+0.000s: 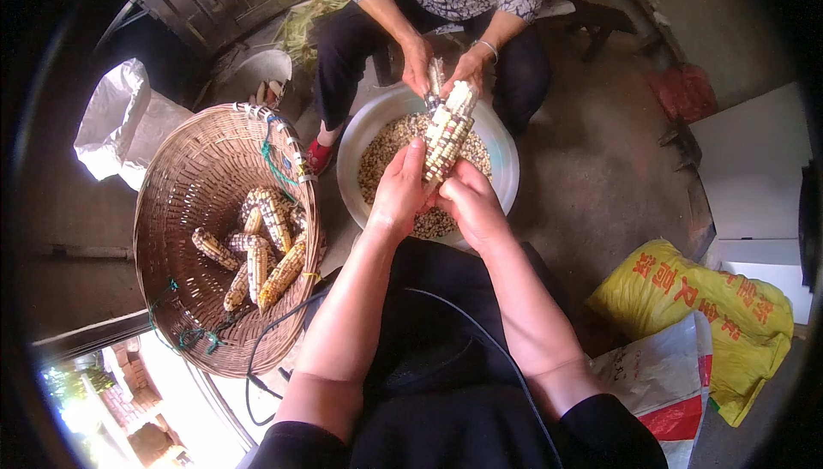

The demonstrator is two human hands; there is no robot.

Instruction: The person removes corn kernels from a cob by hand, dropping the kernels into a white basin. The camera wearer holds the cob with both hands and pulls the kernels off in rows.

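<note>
My left hand [400,183] and my right hand [472,202] both grip the lower end of an ear of multicoloured corn [448,138]. It tilts up and away from me, and bare pale cob shows at its top. Beneath it stands a wide metal basin [349,167] with loose kernels [386,147] in it. Across the basin, another person's hands [418,64] hold a mostly stripped corn cob [436,73]. My ear overlaps that person's far hand in view, and I cannot tell whether they touch.
To the left a woven basket [173,192] holds several ears of corn [257,269]. Behind it are a white sack [122,122] and a scoop-shaped container [260,70] with cobs. Yellow [694,314] and white-red sacks [662,372] lie at right. A black cable [476,321] crosses my lap.
</note>
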